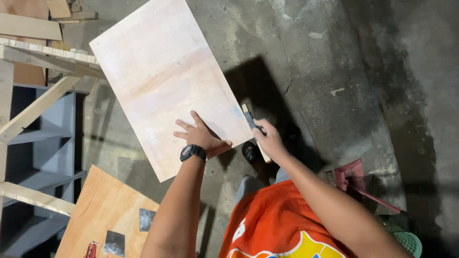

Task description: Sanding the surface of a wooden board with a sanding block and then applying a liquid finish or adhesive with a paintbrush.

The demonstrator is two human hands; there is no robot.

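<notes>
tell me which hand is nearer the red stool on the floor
Right. The right hand, holding a small sanding block at the plywood board's edge, is closer to the red stool. The left hand lies flat on the board, farther away.

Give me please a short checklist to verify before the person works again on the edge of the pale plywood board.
1. Left hand flat on the pale rectangular plywood board: ok.
2. Right hand grips the small wooden block at the board's edge: ok.
3. Left fingers away from that edge: ok.
4. Board fully supported underneath: cannot tell.
5. Sandalled foot away from the board's corner: not ok, it is close below.
6. Lighting at the edge: not ok, dark shadow.
</notes>
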